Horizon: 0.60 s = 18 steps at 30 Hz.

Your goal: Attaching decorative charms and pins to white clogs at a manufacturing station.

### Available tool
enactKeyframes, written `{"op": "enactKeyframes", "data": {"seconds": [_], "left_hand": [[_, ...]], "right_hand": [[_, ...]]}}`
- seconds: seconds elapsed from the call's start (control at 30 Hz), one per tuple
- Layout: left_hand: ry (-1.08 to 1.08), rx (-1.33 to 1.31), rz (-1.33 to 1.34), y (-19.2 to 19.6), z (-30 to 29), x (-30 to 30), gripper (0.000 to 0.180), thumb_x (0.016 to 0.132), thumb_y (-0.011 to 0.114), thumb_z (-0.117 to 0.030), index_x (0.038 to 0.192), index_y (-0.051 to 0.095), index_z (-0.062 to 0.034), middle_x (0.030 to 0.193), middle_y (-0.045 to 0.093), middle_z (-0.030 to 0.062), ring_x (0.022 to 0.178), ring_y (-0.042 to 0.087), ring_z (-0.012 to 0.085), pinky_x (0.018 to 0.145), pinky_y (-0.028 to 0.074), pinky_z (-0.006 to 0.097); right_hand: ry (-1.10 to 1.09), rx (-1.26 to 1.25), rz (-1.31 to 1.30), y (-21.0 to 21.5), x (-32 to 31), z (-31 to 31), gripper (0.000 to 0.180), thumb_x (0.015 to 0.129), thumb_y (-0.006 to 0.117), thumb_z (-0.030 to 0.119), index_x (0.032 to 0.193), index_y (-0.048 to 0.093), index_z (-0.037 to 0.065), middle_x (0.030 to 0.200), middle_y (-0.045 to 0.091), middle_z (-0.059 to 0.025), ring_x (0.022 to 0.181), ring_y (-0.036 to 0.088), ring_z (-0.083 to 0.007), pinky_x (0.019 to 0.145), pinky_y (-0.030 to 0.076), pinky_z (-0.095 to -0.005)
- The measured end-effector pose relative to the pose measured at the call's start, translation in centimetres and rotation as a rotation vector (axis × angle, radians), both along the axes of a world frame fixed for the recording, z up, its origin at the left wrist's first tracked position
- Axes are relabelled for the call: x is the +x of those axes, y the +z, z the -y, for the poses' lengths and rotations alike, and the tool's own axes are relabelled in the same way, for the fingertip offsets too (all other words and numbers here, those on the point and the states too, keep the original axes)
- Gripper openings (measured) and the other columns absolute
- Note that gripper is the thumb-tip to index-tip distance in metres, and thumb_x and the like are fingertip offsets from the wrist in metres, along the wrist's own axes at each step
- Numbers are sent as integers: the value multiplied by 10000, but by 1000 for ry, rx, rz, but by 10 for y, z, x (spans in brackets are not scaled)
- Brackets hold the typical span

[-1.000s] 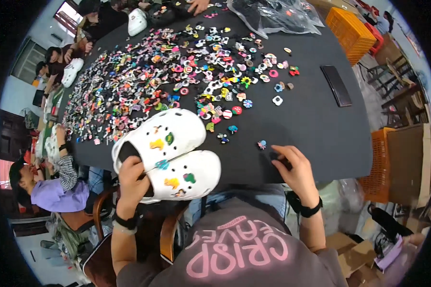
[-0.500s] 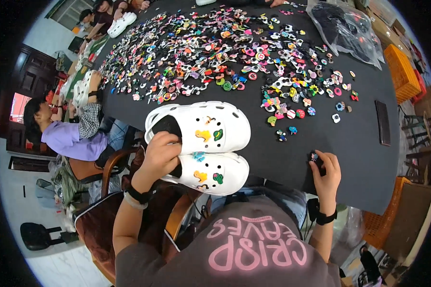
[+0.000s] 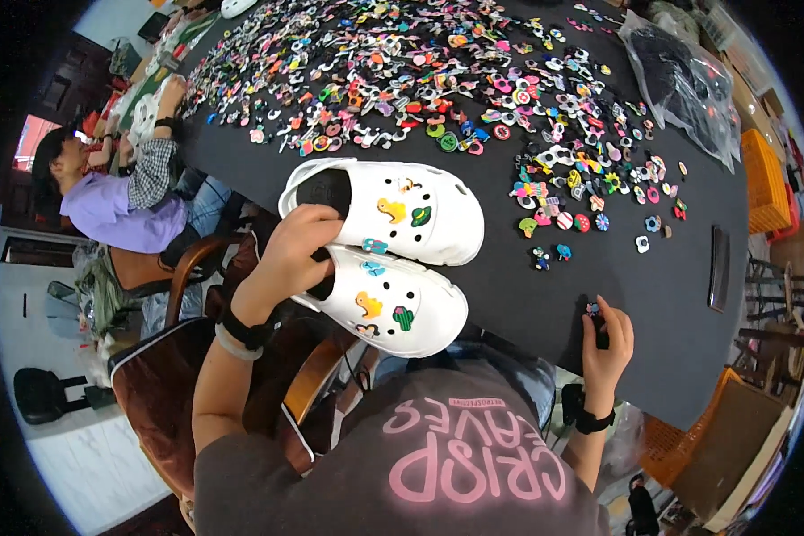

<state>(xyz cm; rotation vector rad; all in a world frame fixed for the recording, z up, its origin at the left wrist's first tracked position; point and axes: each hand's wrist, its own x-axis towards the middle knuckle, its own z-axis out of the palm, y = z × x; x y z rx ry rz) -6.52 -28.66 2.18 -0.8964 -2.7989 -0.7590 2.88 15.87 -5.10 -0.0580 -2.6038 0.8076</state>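
Note:
My left hand (image 3: pixel 288 255) grips a pair of white clogs by their inner sides at the foot openings. The farther clog (image 3: pixel 451 210) and the nearer clog (image 3: pixel 438 313) lie side by side, toes to the right and slightly spread. Both carry charms, including a yellow animal (image 3: pixel 391 211), a green hat-like piece (image 3: pixel 422 215), a green cactus (image 3: pixel 403 317) and blue flip-flop shapes (image 3: pixel 375 245). At the right, my right hand (image 3: pixel 611 347) pinches a small dark, multicoloured charm (image 3: pixel 592 309) between thumb and finger, close above the black tabletop (image 3: pixel 518 308).
A wide heap of colourful charms (image 3: pixel 393 89) covers the far table. Two loose charms (image 3: pixel 541 259) lie near the clogs. A dark flat bar (image 3: pixel 717 268) and a clear plastic bag (image 3: pixel 679 85) lie at the right. A co-worker in purple (image 3: pixel 125 214) sits at the left.
The clogs' toes have fanned apart, the nearer one now angled toward me. My right hand still pinches the charm in about the same place. The whole view has shifted slightly.

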Motion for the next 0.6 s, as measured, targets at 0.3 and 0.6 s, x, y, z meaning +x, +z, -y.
{"op": "enactKeyframes", "data": {"seconds": [0.3,0.6], "left_hand": [[9,76,63,-5,3,-1,451,608,732,-1,1046,627,27,1097,616,165,1021,575,358,893,459,407],[-12,63,34,-4,3,-5,424,600,739,-21,1012,643,2,1061,624,154,999,581,363,868,466,415]], "right_hand": [[23,32,-20,-4,-2,0,355,769,756,-2,1116,701,47,931,648,-90,800,606,-212,695,484,-317],[-4,-20,20,1,-4,4,364,771,748,-12,1127,699,45,944,650,-104,817,611,-217,714,487,-323]]}}
